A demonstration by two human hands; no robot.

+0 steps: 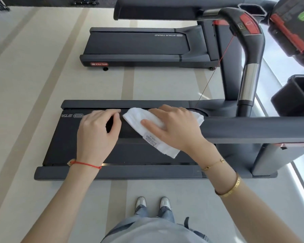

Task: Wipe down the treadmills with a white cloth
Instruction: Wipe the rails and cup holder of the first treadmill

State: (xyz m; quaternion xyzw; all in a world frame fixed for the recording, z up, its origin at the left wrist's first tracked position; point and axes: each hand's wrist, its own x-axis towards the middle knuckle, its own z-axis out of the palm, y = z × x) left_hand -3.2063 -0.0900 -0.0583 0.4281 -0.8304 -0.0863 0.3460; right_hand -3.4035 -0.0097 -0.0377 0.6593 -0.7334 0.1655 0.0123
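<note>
Two treadmills are seen: the near treadmill, over which both hands are held, and the far treadmill, well beyond the grip and untouched at this moment. The white cloth is held folded under the right hand, whose grip is laid over it with fingers spread fairly straight and the thumb pressed along its near face; the cloth is thus pressed rather than pinched. The cloth appears to be laid against the grey handrail, which runs off to the right of the grip, though contact with the rail cannot be told for certain, since the belt far below is seen behind it. A tagged corner of the cloth is left hanging free just below the grip. The left hand is held just left of the cloth, apart from it, fingers loosely curled and nothing held. The cloth is judged to be light, soft and limp terry, likely to bunch or slip off a smooth rail if only pressed flat; it would be better taken across its folded middle, with the loose tagged end tucked under the palm, so that it is not dragged. The rail is judged stiff and fixed, so firm pressure can be borne. Much of the wiping is judged still to be done.
</note>
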